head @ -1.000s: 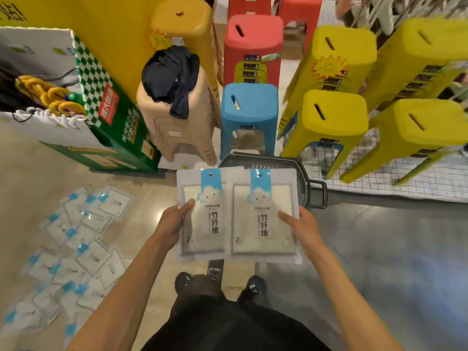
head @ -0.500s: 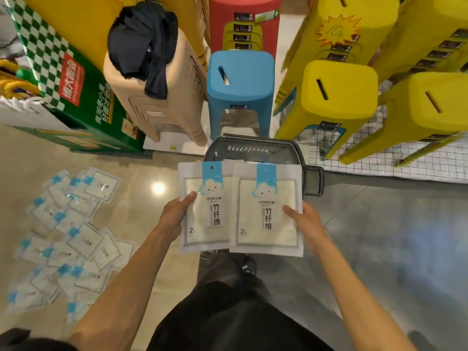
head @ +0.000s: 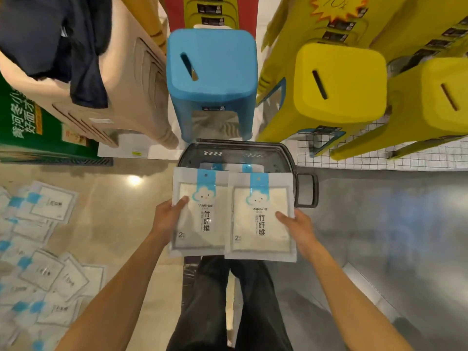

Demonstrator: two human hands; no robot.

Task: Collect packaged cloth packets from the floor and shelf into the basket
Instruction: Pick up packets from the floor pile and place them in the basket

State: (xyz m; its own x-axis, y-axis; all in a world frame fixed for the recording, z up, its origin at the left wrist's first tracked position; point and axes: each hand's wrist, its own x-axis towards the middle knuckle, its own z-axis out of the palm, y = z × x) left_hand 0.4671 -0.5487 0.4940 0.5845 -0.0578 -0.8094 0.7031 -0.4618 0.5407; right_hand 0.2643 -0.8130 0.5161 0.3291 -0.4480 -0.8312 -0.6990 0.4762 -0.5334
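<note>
- My left fingers point(head: 182, 200) pinch the left edge of one cloth packet point(head: 200, 224). The thumb lies on its face and the other fingers are hidden behind it.
- My right fingers point(head: 282, 216) grip the right edge of a second packet point(head: 260, 219) the same way.
- The left hand point(head: 168, 219) and right hand point(head: 297, 226) hold the two packets face up and side by side. The second packet overlaps the first one's inner edge.
- Both packets hang over the near side of the dark basket point(head: 286, 153), which stands on the floor point(head: 121, 219) just ahead of my legs.
- More packets point(head: 228, 167) lie inside the basket, partly covered.
- A loose pile of packets point(head: 43, 249) is spread over the floor, well off to my left.
- Behind the basket stands a blue stool point(head: 211, 64). Yellow stools point(head: 339, 79) are to its right, and a beige stool point(head: 121, 92) draped with a dark garment point(head: 58, 36) is to its left.
</note>
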